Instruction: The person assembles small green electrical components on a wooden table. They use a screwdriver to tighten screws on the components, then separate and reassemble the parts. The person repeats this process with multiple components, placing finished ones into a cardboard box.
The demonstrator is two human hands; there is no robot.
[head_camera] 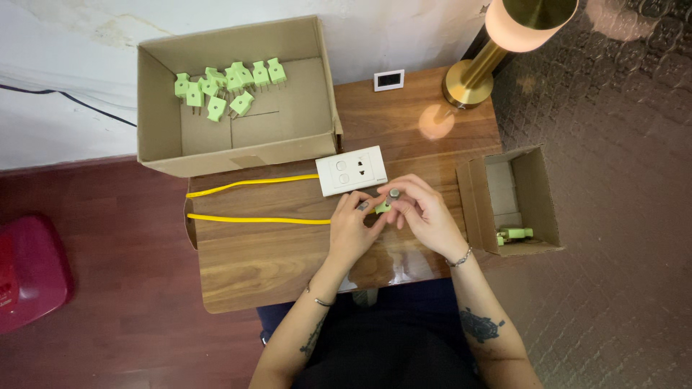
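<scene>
My left hand [353, 229] and my right hand [427, 215] meet over the wooden table [274, 259]. Between their fingertips sits a small light green plug [383, 207], pinched by the left fingers. The right fingers hold a small grey cylindrical piece [393, 194] just above the plug. A yellow cable [252, 218] runs from the left table edge to the hands. A second yellow cable [245, 183] leads to a white switch-and-socket plate [352, 170] lying just beyond my hands.
A large open cardboard box [162, 108] at the back left holds several green plugs [227, 86]. A smaller open box [540, 194] at the right holds one green plug [513, 234]. A brass lamp [468, 83] and a small white plate [389, 79] stand behind. A red object [29, 270] lies on the floor.
</scene>
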